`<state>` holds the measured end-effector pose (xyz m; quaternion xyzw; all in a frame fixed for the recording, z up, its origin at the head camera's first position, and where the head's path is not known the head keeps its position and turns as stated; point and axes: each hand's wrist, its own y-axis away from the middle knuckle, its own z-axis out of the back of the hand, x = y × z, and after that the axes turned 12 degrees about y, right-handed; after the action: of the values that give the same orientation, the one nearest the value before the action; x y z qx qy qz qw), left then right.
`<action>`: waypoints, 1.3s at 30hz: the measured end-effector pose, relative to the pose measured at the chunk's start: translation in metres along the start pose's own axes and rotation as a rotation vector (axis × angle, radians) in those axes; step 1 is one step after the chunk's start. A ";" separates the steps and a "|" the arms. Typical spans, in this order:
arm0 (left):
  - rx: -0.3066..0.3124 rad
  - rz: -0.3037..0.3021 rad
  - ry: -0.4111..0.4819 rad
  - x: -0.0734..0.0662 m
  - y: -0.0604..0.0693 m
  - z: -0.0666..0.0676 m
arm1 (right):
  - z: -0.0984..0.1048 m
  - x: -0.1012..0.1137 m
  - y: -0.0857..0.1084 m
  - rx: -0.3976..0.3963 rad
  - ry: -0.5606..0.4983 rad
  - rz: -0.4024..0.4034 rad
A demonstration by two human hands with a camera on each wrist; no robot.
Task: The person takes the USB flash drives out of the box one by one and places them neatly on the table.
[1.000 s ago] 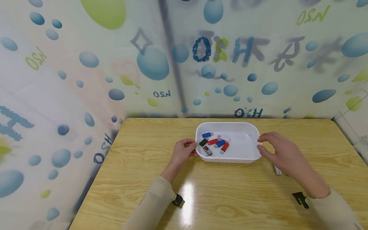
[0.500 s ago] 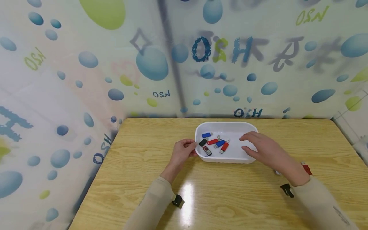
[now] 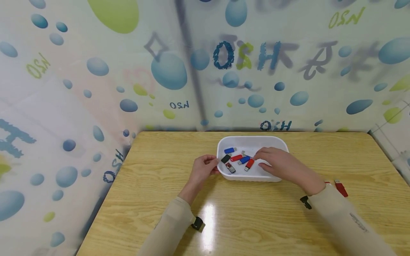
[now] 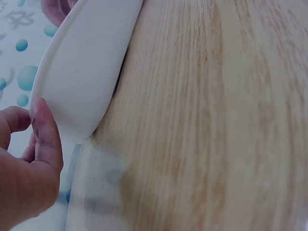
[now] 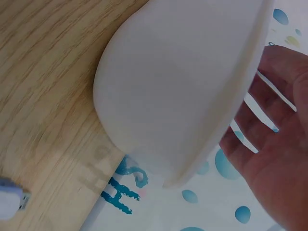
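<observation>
A white tray (image 3: 251,177) stands on the table, with several USB drives in its left half, among them a blue one (image 3: 229,150), a black one (image 3: 226,158) and a red one (image 3: 249,164). My left hand (image 3: 202,170) pinches the tray's left rim between thumb and fingers; in the left wrist view this hand (image 4: 33,173) grips the edge of the tray (image 4: 84,67). Over the tray's right half, my right hand (image 3: 282,164) has relaxed fingers, their tips beside a partly hidden white drive. In the right wrist view, this hand (image 5: 276,115) shows behind the tray's rim.
On the wooden table (image 3: 153,177), a dark red USB drive (image 3: 341,188) lies at the right, with another small item partly hidden by my right sleeve. A pale drive (image 5: 9,202) is at the lower left in the right wrist view. A patterned wall stands behind.
My right hand has moved left from the tray's right end to the drives inside, baring the dark red drive on the table. My left hand keeps its place on the rim.
</observation>
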<state>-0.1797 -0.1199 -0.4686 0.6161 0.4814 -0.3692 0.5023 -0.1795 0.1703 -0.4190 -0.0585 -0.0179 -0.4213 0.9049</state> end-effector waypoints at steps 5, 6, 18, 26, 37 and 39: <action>0.003 -0.006 0.005 0.002 -0.002 0.001 | -0.006 0.001 -0.012 0.034 0.007 0.035; 0.002 -0.004 0.006 0.002 -0.002 0.001 | -0.008 0.001 -0.015 0.047 0.009 0.034; -0.003 0.000 -0.010 0.001 -0.001 0.000 | -0.023 0.005 -0.032 0.151 -0.032 0.015; 0.003 -0.010 -0.006 0.001 -0.001 0.000 | -0.026 0.004 -0.037 0.188 -0.038 0.005; -0.001 -0.004 -0.019 0.001 -0.002 0.001 | -0.031 0.003 -0.040 0.209 -0.041 0.004; 0.002 -0.006 -0.021 0.001 -0.001 0.001 | -0.031 0.003 -0.041 0.210 -0.037 0.002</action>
<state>-0.1805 -0.1206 -0.4700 0.6112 0.4775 -0.3777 0.5057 -0.2092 0.1385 -0.4460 0.0289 -0.0786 -0.4152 0.9059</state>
